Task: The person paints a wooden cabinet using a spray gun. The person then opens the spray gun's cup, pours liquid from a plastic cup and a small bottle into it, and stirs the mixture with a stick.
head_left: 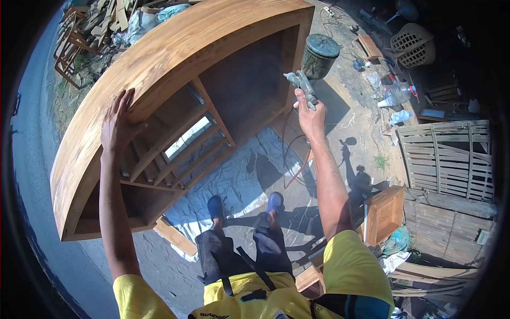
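Note:
A large wooden cabinet fills the upper left, its open front with dividers and rails facing me. My left hand rests on the cabinet's front top edge, fingers spread over the wood. To the right of the cabinet, my right hand is closed round the handle of a spray gun, whose nozzle end points up and to the left, towards the cabinet. A reddish hose hangs below that hand. Under the cabinet lies a pale sheet on the ground.
A lidded metal bin stands right of the cabinet. Plastic bottles, a slatted panel and a wooden drawer are at the right. One plank lies left of my feet. Scrap wood is piled behind the cabinet.

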The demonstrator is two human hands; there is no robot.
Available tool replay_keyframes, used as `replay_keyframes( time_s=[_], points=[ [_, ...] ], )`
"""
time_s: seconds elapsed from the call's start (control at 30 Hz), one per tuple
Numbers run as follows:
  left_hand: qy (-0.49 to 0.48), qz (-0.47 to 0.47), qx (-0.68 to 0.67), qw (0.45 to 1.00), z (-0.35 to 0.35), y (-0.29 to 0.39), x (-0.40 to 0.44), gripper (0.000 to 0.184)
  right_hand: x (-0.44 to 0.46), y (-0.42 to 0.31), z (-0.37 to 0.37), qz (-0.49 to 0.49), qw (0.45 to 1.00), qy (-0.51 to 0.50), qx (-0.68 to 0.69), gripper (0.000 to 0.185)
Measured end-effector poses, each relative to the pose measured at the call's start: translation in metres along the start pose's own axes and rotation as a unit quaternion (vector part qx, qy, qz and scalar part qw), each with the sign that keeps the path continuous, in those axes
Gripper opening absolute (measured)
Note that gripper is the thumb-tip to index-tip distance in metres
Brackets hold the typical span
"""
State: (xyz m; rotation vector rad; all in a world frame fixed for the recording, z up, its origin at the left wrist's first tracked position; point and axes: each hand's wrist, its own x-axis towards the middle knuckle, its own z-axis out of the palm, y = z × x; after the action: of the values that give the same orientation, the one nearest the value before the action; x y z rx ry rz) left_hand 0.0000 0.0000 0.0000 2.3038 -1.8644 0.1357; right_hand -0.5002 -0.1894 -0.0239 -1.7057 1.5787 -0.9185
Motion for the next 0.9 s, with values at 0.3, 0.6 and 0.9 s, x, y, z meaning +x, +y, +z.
replay_keyframes(
  time_s=[0.3,0.6,0.9],
  points=[
    [0.023,-0.127,0.042,0.991,-0.018,0.027,0.008,0.089,-0.002,0.101,0.046,0.046,0.943,-0.248,0.216,0.050],
    [-0.022,-0.203,0.030,0.978,-0.022,0.051,0.006,0.084,-0.030,0.173,0.090,0.097,0.930,-0.333,0.121,0.059],
    [-0.019,-0.198,0.028,0.980,-0.026,0.060,0.007,0.086,-0.050,0.234,0.088,0.146,0.930,-0.337,-0.016,0.061]
  ],
)
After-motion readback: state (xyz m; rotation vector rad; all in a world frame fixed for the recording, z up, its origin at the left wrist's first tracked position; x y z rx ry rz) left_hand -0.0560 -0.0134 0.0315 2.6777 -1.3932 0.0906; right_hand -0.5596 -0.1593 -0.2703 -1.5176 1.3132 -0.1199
